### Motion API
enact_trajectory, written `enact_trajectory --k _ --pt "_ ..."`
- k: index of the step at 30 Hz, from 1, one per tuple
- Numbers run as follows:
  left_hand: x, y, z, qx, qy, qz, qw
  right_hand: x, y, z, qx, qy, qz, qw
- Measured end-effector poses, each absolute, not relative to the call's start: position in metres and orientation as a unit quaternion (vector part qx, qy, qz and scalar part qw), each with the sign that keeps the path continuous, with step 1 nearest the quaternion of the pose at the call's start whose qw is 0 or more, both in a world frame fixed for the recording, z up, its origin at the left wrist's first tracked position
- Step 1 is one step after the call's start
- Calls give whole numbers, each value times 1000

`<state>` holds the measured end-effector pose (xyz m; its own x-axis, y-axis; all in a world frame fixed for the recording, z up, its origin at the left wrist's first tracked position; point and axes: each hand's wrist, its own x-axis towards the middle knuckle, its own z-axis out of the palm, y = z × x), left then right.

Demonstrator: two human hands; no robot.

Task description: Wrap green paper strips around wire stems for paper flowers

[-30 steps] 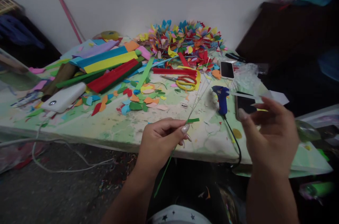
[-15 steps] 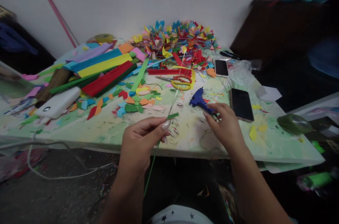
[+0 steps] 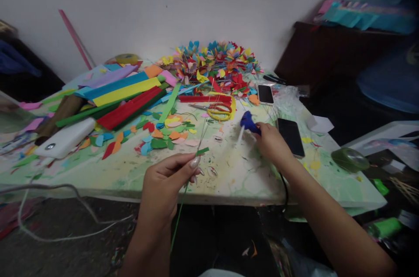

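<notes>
My left hand (image 3: 172,176) pinches thin wire stems (image 3: 203,132) and a short green paper strip (image 3: 202,151) above the table's front edge. A green strand trails down below its fingers. Fingers of my right hand (image 3: 271,144) are wrapped round the handle of a blue glue gun (image 3: 249,122), from which a whitish glue stick (image 3: 240,135) sticks out. Scissors with red and yellow handles (image 3: 220,112) lie beyond both hands. Cut paper petals (image 3: 163,137) are scattered to the left of them.
Colourful paper flowers (image 3: 212,63) are heaped by the wall. Crepe paper rolls (image 3: 121,89) and a white power bank (image 3: 65,137) with a cable lie left. Two phones (image 3: 290,137) (image 3: 265,94), plastic wrap (image 3: 288,100) and green tape (image 3: 350,160) are on the right.
The blue glue gun has been lifted and turned in my right hand, and its glue stick now shows. My left hand keeps its pinch. The camera view has shifted.
</notes>
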<state>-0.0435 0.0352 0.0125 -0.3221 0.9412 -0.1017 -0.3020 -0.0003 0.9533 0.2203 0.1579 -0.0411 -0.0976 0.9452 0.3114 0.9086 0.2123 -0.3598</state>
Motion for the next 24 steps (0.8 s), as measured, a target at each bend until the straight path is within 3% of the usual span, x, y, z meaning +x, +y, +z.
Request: enact_trajectory --k 7,16,24 --pt "-39 34 8 321 492 632 505 243 199 -44 -665 -651 143 337" --pt "-43 35 7 319 509 631 492 245 206 -60 -702 -612 167 324" --pt "-41 35 6 318 492 628 512 252 180 -44 -711 -622 121 305"
